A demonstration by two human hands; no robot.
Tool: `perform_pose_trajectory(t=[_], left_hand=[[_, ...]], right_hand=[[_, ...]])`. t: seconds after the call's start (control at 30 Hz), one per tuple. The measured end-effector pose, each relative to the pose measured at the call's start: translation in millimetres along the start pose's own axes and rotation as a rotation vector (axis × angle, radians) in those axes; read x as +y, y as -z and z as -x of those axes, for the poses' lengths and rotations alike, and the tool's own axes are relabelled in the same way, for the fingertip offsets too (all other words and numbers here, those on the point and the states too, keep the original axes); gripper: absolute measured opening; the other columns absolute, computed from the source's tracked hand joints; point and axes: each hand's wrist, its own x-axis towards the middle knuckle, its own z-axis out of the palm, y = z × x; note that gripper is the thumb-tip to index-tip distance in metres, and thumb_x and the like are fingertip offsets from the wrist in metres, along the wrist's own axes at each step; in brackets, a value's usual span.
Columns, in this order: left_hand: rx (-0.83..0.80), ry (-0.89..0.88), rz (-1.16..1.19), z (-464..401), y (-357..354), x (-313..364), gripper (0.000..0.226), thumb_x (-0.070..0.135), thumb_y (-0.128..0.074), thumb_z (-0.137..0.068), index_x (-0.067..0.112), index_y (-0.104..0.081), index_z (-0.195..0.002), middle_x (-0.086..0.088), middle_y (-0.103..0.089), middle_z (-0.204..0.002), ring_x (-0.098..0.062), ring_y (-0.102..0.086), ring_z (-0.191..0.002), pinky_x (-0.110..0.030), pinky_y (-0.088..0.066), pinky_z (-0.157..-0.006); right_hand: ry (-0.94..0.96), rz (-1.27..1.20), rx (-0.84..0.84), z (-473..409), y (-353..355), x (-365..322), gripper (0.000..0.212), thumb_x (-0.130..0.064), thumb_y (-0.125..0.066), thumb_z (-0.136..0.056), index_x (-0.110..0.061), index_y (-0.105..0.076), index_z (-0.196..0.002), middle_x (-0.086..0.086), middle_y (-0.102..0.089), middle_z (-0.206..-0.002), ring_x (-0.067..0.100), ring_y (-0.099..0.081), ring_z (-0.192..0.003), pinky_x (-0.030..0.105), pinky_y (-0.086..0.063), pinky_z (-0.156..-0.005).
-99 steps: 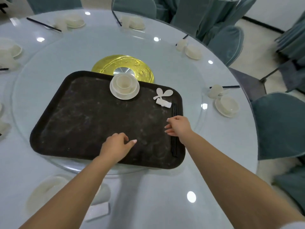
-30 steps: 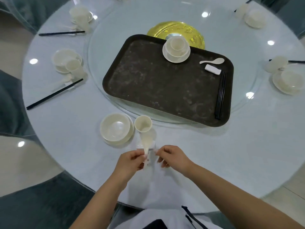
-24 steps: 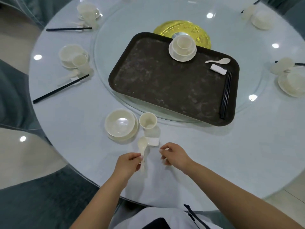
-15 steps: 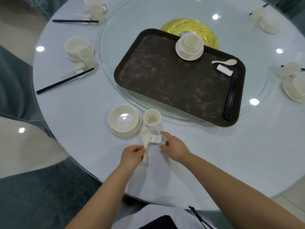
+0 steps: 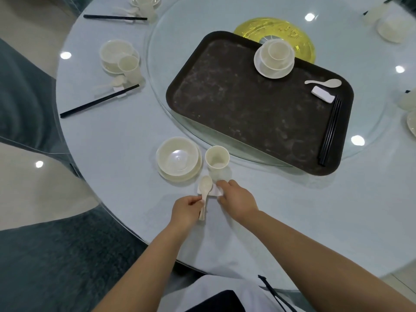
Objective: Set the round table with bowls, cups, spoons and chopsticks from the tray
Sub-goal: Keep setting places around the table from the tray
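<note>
A cream bowl on a saucer [image 5: 179, 162] and a cream cup [image 5: 217, 159] stand near the table's front edge. My left hand [image 5: 185, 210] pinches the handle of a cream spoon [image 5: 205, 188], whose bowl end lies on a small white rest [image 5: 215, 191]. My right hand [image 5: 237, 200] holds that rest from the right side with its fingertips. The dark tray [image 5: 247, 104] on the glass turntable carries a bowl with a cup in it [image 5: 274, 58], a spoon [image 5: 324, 83], a white rest [image 5: 323, 94] and black chopsticks [image 5: 329, 131].
Laid place settings sit at the left [image 5: 119, 57], far left [image 5: 144, 1] and right edges [image 5: 392, 28], with black chopsticks [image 5: 99, 101] beside them. A gold disc [image 5: 273, 30] marks the turntable centre. Blue chairs surround the table.
Both hands left the tray and came to the near place setting. The spoon and rest moved forward next to the cup, the spoon's bowl now lying on the rest.
</note>
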Motion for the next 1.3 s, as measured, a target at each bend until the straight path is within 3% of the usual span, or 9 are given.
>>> perform_pose_trajectory(t=[0.23, 0.37, 0.5, 0.6, 0.73, 0.9, 1.13, 1.3], left_hand=[[-0.008, 0.002, -0.060, 0.8, 0.1, -4.6, 0.021, 0.023, -0.060, -0.092, 0.021, -0.073, -0.075, -0.001, -0.073, -0.081, -0.020, -0.067, -0.081, -0.034, -0.055, -0.080], [0.000, -0.012, -0.108, 0.9, 0.2, -6.1, 0.025, 0.027, -0.057, -0.093, 0.012, -0.070, -0.077, -0.006, -0.070, -0.083, -0.019, -0.063, -0.076, -0.036, -0.054, -0.079], [0.181, -0.171, -0.156, 8.5, 8.4, 1.0, 0.014, 0.031, -0.056, -0.093, 0.023, -0.066, -0.097, 0.009, -0.066, -0.091, -0.007, -0.061, -0.083, -0.023, -0.048, -0.071], [0.272, -0.314, -0.088, 13.3, 14.0, 23.6, 0.010, 0.029, -0.056, -0.093, 0.024, -0.065, -0.093, 0.009, -0.065, -0.087, -0.007, -0.060, -0.082, -0.021, -0.045, -0.068], [0.229, -0.425, -0.006, 18.1, 8.6, 68.4, 0.014, 0.030, -0.057, -0.094, 0.028, -0.066, -0.083, 0.011, -0.067, -0.080, -0.004, -0.061, -0.078, -0.015, -0.041, -0.064], [0.132, -0.500, 0.021, 19.9, -21.7, 113.1, 0.014, 0.029, -0.057, -0.094, 0.026, -0.069, -0.086, 0.007, -0.069, -0.082, -0.013, -0.064, -0.082, -0.026, -0.048, -0.073], [0.000, -0.547, -0.028, 14.1, -76.4, 142.2, 0.016, 0.032, -0.060, -0.092, 0.028, -0.068, -0.078, 0.012, -0.070, -0.073, -0.008, -0.065, -0.075, -0.028, -0.053, -0.073], [-0.083, -0.511, -0.051, 9.2, -103.7, 145.0, 0.015, 0.027, -0.061, -0.091, 0.027, -0.069, -0.079, 0.008, -0.070, -0.072, -0.008, -0.066, -0.073, -0.026, -0.053, -0.071]], right_hand=[[-0.003, -0.020, 0.018, 0.4, -2.4, 1.5, 0.038, -0.023, -0.047, -0.096, -0.022, -0.043, -0.133, 0.007, -0.052, -0.114, 0.032, -0.059, -0.094, 0.035, -0.045, -0.071], [-0.004, -0.054, 0.032, 0.6, -4.6, 4.8, 0.039, -0.027, -0.049, -0.095, -0.024, -0.043, -0.134, 0.007, -0.053, -0.113, 0.030, -0.059, -0.094, 0.034, -0.045, -0.072], [-0.026, -0.145, 0.044, 0.5, 0.9, 7.7, 0.043, -0.039, -0.052, -0.094, -0.024, -0.045, -0.135, 0.002, -0.057, -0.106, 0.024, -0.059, -0.093, 0.034, -0.047, -0.075], [-0.080, -0.236, 0.135, 2.4, 15.5, 17.4, 0.036, -0.042, -0.051, -0.095, -0.025, -0.054, -0.127, -0.007, -0.059, -0.092, 0.014, -0.057, -0.081, 0.026, -0.043, -0.067], [-0.181, -0.328, 0.308, 5.6, 49.1, 44.3, 0.022, -0.038, -0.052, -0.095, -0.023, -0.065, -0.104, -0.012, -0.056, -0.071, 0.008, -0.052, -0.066, 0.020, -0.037, -0.055], [-0.300, -0.446, 0.451, 8.1, 95.1, 88.5, 0.018, -0.036, -0.056, -0.094, -0.021, -0.065, -0.091, -0.010, -0.056, -0.067, 0.014, -0.057, -0.071, 0.026, -0.036, -0.061], [-0.533, -0.519, 0.597, 17.5, 126.2, 155.5, 0.014, -0.030, -0.056, -0.095, -0.018, -0.062, -0.102, -0.005, -0.062, -0.086, 0.015, -0.057, -0.079, 0.025, -0.040, -0.071], [-0.653, -0.467, 0.514, 11.2, 139.6, 188.2, 0.029, -0.033, -0.051, -0.099, -0.010, -0.056, -0.116, 0.007, -0.063, -0.098, 0.026, -0.061, -0.090, 0.029, -0.041, -0.073]])
